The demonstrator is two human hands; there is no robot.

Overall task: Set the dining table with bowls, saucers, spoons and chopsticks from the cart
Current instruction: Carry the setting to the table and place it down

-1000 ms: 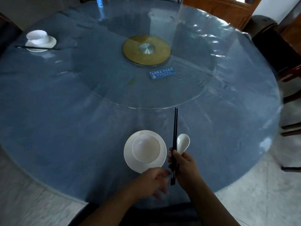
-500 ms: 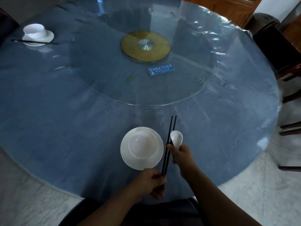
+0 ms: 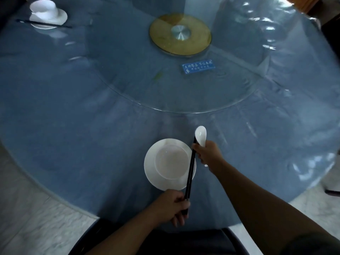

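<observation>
Passing from one hand to the other, the pair of thin black chopsticks (image 3: 190, 170) now lies diagonally over the right rim of the round white ceramic saucer (image 3: 150, 168), which carries the white ceramic bowl (image 3: 172, 161) at the near edge of the round blue-covered dining table (image 3: 73, 111). A moment ago the right hand (image 3: 207, 153) held both chopsticks and the white ceramic spoon (image 3: 201, 135); now the left hand (image 3: 170, 206) pinches their near ends, fingers closed around them. The right hand keeps the spoon clasped, thumb touching the far tips. Splitting the utensils likely frees each hand to lay one piece beside the saucer. A second white bowl and saucer setting (image 3: 48, 13) sits far left.
</observation>
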